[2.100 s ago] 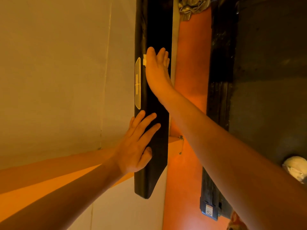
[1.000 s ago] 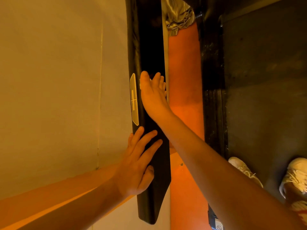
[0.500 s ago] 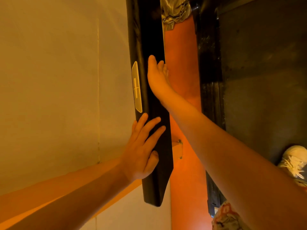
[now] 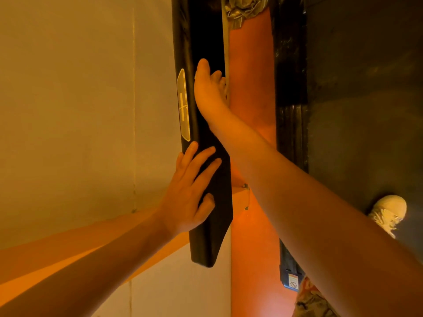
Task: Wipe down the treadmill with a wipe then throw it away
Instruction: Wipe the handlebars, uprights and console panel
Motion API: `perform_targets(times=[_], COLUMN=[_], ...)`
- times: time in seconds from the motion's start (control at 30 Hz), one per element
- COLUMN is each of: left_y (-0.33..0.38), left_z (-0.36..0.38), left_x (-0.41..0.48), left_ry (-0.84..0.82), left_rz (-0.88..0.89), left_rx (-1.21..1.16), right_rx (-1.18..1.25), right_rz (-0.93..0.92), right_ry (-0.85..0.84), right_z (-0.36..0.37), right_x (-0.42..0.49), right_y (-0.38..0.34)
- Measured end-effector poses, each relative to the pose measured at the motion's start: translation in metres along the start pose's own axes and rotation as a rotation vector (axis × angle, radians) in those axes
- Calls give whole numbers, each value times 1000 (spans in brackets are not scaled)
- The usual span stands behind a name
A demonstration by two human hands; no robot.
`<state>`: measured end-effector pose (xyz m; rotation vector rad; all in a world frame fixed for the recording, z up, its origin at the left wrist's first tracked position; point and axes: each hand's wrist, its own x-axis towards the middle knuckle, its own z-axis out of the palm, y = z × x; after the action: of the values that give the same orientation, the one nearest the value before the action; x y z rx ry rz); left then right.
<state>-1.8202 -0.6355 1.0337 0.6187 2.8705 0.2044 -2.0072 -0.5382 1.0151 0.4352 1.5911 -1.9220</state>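
Two hands on the treadmill's one black side bar (image 4: pixel 210 243).
The left hand (image 4: pixel 187 193) lies flat with fingers spread near the bar's near end. The right hand (image 4: pixel 209 92), fingers straight and together, presses edge-on farther up, just beside the single yellow-edged label (image 4: pixel 183 106). I cannot make out any wipe beneath it. One pale shoe (image 4: pixel 389 209) stands on the dark deck (image 4: pixel 366 110).

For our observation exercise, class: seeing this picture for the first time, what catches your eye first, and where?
The left hand lies flat on the near end of a black bar in the middle, and the right hand presses on it farther up. A pale badge stands out on the bar's edge beside the right hand, and a light shoe shows at the right.
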Motion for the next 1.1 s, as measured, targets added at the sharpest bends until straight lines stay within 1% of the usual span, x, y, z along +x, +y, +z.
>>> perform_targets(times=[0.13, 0.27, 0.4, 0.5, 0.7, 0.87, 0.93, 1.03, 1.1], left_y=[0, 1, 0, 0, -2, -1, 0, 0, 0], left_z=[0, 0, 1, 2, 2, 1, 1, 2, 2], left_x=[0, 0, 2, 1, 1, 1, 2, 1, 2], left_ry=[-3, 3, 8, 23, 21, 21, 23, 29, 33], left_rz=[6, -4, 0, 10, 16, 24, 22, 17, 21], left_rx=[-14, -19, -20, -25, -32, -39, -31, -45, -50], right_rx=[-5, 3, 7, -7, 3, 2, 4, 17, 22], right_rz=[-47, -14, -59, -63, -15, -82, -65, 24, 27], right_ry=[-59, -34, -64, -72, -3, -58, -42, -7, 2], right_z=[3, -1, 5, 2, -1, 5, 2, -3, 2], right_x=[-11, -1, -18, -14, -5, -18, -9, -6, -11], right_y=[15, 9, 17, 20, 15, 28, 28, 24, 21])
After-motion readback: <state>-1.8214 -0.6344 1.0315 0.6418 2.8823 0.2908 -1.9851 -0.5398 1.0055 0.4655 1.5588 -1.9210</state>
